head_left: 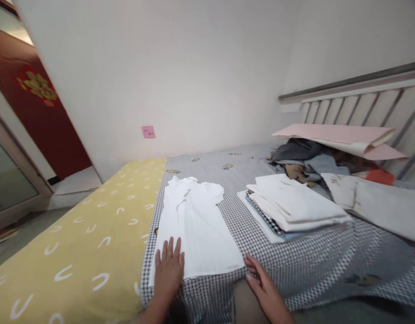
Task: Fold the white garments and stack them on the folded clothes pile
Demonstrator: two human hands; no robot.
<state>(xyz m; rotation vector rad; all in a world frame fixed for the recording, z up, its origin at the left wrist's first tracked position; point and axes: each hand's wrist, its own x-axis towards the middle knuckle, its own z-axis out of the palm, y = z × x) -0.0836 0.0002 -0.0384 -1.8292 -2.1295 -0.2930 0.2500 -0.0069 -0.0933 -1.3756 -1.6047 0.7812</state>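
Observation:
A white short-sleeved garment (194, 229) lies spread flat on a grey checked bedsheet (295, 265), its hem toward me. My left hand (169, 270) rests palm down with fingers apart on the garment's lower left part. My right hand (263, 281) is at the garment's lower right corner, with its fingertips at the hem. Whether those fingers pinch the cloth is hard to see. To the right of the garment sits a stack of folded white and checked clothes (291, 207), out of reach of neither hand's contact.
A yellow patterned quilt (82, 256) covers the left of the bed. A heap of dark clothes (305, 162) lies under pink-and-white sheets of paper (338, 137) by the slatted bed rail (355, 99). A pale cloth (372, 202) lies at right. A wall stands behind.

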